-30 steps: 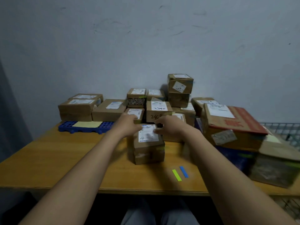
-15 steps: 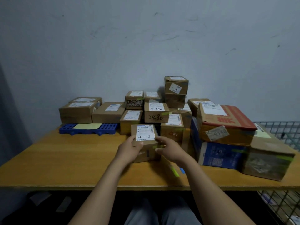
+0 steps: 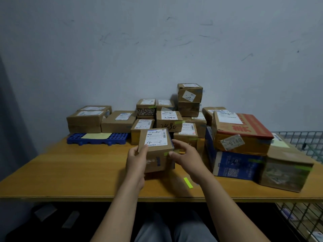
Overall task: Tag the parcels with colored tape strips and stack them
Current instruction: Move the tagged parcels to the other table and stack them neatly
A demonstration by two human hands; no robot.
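Note:
I hold a small brown parcel (image 3: 158, 162) with a white label marked "4-3" just above the wooden table (image 3: 70, 168), tilted toward me. My left hand (image 3: 135, 159) grips its left side, thumb on the label's edge. My right hand (image 3: 187, 156) holds the right side, fingertips by a green tape tag at the top corner. A blue tape mark shows on the parcel's front face. One yellow-green tape strip (image 3: 188, 182) lies on the table beside my right forearm.
Several taped parcels (image 3: 168, 120) are piled against the wall behind. A red-topped box (image 3: 244, 131) sits on a blue box (image 3: 236, 165) at right, beside a brown carton (image 3: 286, 170). A blue plastic tray (image 3: 97, 139) lies back left. A wire rack (image 3: 302, 140) stands at right.
The "4-3" parcel has come off the table toward me and tilted up. Both hands moved nearer with it, and the yellow-green strip is uncovered again.

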